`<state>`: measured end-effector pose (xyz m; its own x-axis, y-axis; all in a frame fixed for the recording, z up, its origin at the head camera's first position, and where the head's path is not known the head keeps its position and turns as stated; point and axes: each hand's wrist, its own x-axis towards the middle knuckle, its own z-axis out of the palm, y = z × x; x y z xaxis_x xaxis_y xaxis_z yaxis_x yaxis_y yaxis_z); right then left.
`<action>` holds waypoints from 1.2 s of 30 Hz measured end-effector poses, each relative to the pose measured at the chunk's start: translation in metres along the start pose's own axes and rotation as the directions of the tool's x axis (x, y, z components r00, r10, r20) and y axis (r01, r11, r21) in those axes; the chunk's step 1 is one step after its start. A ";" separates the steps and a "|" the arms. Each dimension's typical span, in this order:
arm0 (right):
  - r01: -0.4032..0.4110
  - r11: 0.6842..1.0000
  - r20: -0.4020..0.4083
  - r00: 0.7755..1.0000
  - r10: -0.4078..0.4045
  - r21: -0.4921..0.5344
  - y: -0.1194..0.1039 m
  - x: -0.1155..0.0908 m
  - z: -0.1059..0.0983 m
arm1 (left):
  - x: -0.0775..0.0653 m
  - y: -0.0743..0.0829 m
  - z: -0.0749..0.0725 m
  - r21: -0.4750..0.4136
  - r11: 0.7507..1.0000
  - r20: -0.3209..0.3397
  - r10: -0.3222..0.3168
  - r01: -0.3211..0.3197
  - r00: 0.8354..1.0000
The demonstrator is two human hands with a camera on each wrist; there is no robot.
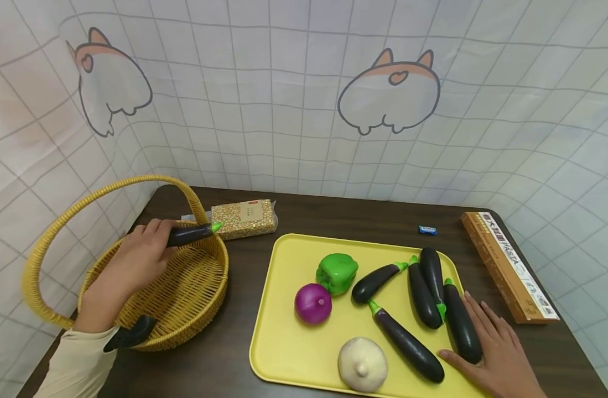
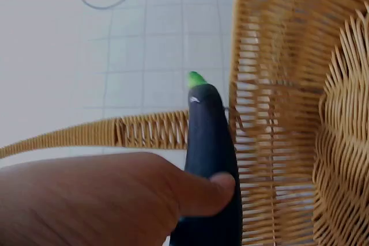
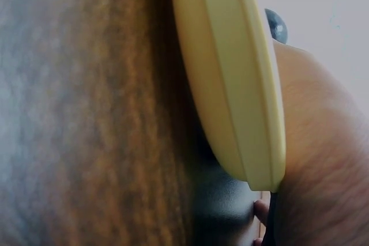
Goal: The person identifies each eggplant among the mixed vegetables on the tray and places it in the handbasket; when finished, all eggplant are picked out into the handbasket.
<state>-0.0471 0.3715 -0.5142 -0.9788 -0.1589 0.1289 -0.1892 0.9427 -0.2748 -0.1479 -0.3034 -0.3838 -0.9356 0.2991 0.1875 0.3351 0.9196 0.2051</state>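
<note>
My left hand (image 1: 146, 249) grips a dark eggplant (image 1: 190, 235) with a green stem tip, over the yellow wicker basket (image 1: 184, 326). In the left wrist view the thumb lies across this eggplant (image 2: 210, 125), beside the basket's woven wall (image 2: 271, 113). Over the right rim of the yellow tray (image 1: 284, 331), my right hand (image 1: 498, 345) lies with fingers extended. Its thumb and fingers straddle the lower end of the rightmost eggplant (image 1: 463, 326). Several more eggplants (image 1: 408, 345) lie on the tray. In the right wrist view the tray's edge (image 3: 236, 84) hides most of that hand.
Also on the tray are a green bell pepper (image 1: 336, 273), a purple onion (image 1: 313, 304) and a round cream-coloured vegetable (image 1: 363, 365). Behind the basket lies a bag of grains (image 1: 244, 218). A pasta box (image 1: 510, 268) and small blue packet (image 1: 427, 230) are at the right. The basket's handle (image 1: 109, 188) arches high.
</note>
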 end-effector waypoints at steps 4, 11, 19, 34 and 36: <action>-0.002 1.000 0.002 1.000 0.002 0.008 -0.001 -0.001 0.001 | -0.002 -0.005 0.000 0.059 0.998 0.026 -0.036 0.035 0.999; 0.002 1.000 -0.007 1.000 -0.002 -0.005 0.001 0.000 0.002 | -0.008 -0.008 0.006 0.054 0.992 0.158 -0.121 0.114 0.980; -0.007 1.000 0.003 1.000 0.008 -0.013 0.000 0.004 0.000 | -0.008 -0.020 0.013 0.029 0.989 0.230 -0.150 0.147 0.962; -0.003 1.000 -0.011 1.000 0.003 -0.011 0.001 0.002 0.000 | -0.005 -0.036 0.022 0.068 0.988 0.248 -0.155 0.142 0.956; 0.001 1.000 -0.016 1.000 -0.001 -0.011 0.001 0.002 0.000 | -0.005 -0.035 0.021 0.072 0.988 0.238 -0.150 0.137 0.960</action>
<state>-0.0493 0.3719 -0.5144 -0.9774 -0.1551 0.1440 -0.1889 0.9458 -0.2640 -0.1572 -0.3319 -0.4123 -0.9746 0.2093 -0.0792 0.1949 0.9678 0.1592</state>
